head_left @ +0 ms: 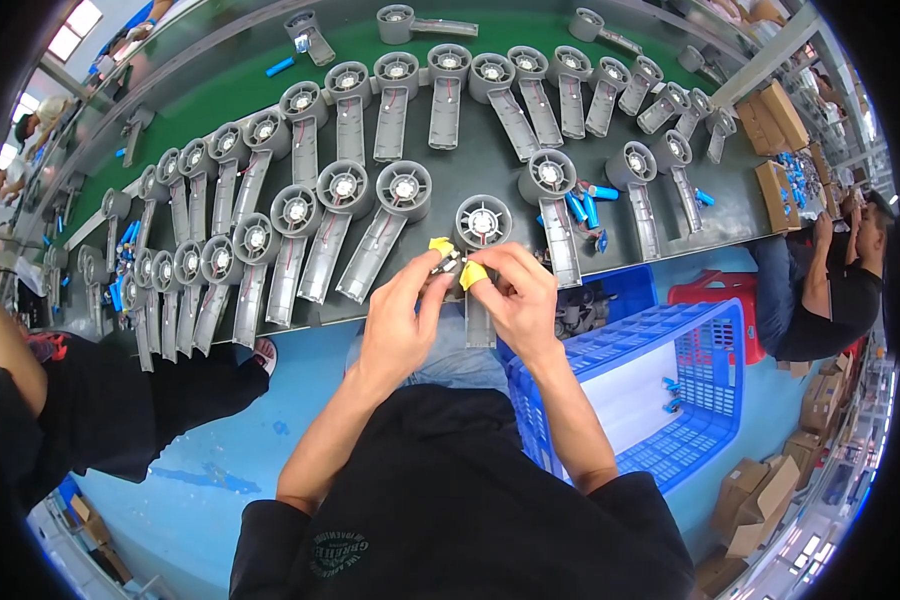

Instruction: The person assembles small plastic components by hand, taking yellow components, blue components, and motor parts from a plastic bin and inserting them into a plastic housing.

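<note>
Over the handle (479, 328) of the central grey fan (483, 221), left hand (394, 318) and right hand (523, 308) pinch a small dark-and-white part (450, 265) between nearly closed, yellow-tipped fingers (473, 274); probably wiring work, next calling for steady, precise alignment

Blk short-sleeved tee (450, 500), dk green round emblem (340, 553) at L; lt blue jeans (442, 372); yellow fingertip covers (473, 274), L hand (397, 315) & R hand (526, 305).

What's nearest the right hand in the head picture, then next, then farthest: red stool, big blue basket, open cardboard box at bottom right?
From the right hand:
1. Big blue basket, just right and lower.
2. Red stool, right, past the basket.
3. Open cardboard box, lower right.
</note>
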The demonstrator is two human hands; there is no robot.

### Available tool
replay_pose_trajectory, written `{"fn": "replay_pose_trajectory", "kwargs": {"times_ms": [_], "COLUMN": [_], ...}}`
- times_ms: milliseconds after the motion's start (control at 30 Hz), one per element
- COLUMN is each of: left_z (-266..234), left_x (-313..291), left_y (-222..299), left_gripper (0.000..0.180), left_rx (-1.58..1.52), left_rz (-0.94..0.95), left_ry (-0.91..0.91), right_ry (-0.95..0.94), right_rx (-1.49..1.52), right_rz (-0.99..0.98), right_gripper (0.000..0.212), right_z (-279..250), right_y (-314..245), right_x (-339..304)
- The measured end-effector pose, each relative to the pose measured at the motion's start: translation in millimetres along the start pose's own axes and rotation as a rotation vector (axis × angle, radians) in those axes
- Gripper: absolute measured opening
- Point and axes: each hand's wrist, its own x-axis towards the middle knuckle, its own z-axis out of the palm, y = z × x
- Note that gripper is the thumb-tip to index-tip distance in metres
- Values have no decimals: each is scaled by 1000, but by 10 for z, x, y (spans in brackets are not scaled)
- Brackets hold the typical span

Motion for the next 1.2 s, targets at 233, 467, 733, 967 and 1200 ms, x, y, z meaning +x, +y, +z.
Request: {"fn": "replay_pose_trajectory", "kwargs": {"times_ms": [233, 467, 733, 967, 1200], "left_z": [35, 49, -11, -17, -74], "left_x": [44, 90, 78, 114, 138], "left_y": [-29, -49, -95, -98, -72], "left_gripper": [21, 21, 20, 20, 21], "left_rx": [34, 129, 131, 21, 44], "left_rz": [154, 305, 262, 219, 249], "left_ry": [50, 60, -20, -49, -65], "right_ry": [-8, -4, -7, -55, -36], "right_rx": [-17, -63, -107, -123, -128], "right_rz": [70, 29, -149, -108, -160], "right_gripper": [20, 20, 27, 27, 27], "right_z": [0, -11, -26, -56, -40], "right_y": [-38, 1, 63, 72, 84], "right_x": [14, -4, 33, 54, 46]}}
